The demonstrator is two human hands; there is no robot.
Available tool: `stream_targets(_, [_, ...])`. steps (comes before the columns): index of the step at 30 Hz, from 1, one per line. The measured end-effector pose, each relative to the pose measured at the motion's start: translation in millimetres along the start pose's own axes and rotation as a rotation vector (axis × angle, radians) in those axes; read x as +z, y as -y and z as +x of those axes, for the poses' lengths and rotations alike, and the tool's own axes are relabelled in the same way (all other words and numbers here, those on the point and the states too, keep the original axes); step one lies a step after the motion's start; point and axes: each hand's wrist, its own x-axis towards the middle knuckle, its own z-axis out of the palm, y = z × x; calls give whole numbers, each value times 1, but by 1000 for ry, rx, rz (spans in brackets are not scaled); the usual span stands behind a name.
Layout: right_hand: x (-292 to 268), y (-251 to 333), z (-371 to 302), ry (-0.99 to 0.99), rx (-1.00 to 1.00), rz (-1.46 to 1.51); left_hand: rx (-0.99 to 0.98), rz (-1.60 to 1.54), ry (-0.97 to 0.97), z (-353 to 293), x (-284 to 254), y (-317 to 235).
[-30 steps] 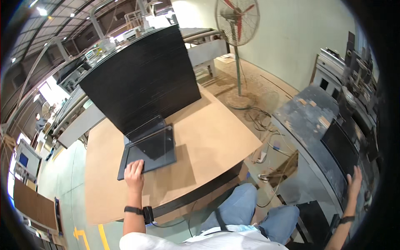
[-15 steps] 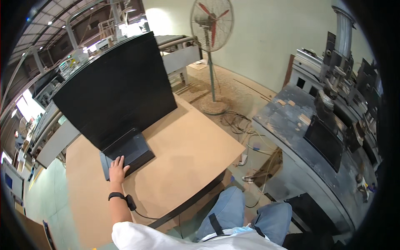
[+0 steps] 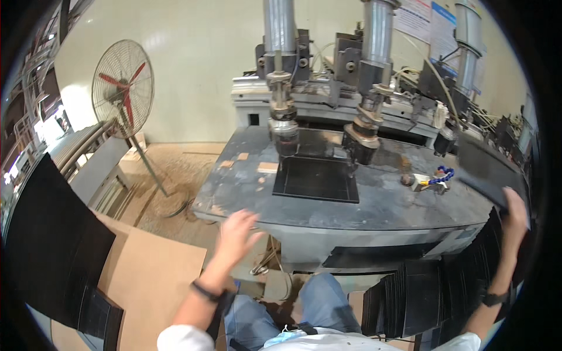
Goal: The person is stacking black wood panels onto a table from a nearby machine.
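My left hand [image 3: 235, 237] is in the air before the front edge of the grey machine table [image 3: 234, 187], thumb apart from the fingers and nothing in it. At the far right my right hand [image 3: 515, 213] grips a thin black panel [image 3: 489, 164] by its near edge, tilted over the table's right end; both are slightly blurred. Another black panel [image 3: 316, 178] lies flat on the table under the drilling heads, one of them a round metal head [image 3: 285, 137] close above its far edge.
Several black panels [image 3: 421, 292] stand on edge at the lower right. On the left, a brown board [image 3: 155, 263] carries a stack of black panels [image 3: 52, 245]. A fan [image 3: 123, 88] stands behind it. A blue coiled hose [image 3: 442, 175] lies on the table. Cables [image 3: 272, 257] hang below.
My view has swung right from the brown board to the machine table. My left hand has left the black panels there, and my right hand has come into view with a black panel.
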Motion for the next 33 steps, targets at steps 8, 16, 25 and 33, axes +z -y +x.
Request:
stream_targets(8, [103, 278, 34, 95, -200, 916, -13, 224, 162, 75, 148, -23])
stream_targets(16, [178, 405, 23, 252, -315, 930, 269, 341, 134, -84, 2, -42])
stream_targets(25, [209, 467, 29, 439, -311, 1113, -345, 988, 85, -299, -237, -116])
stream_targets(33, [268, 420, 60, 299, -380, 1090, -872, 1466, -159, -443, -351, -74])
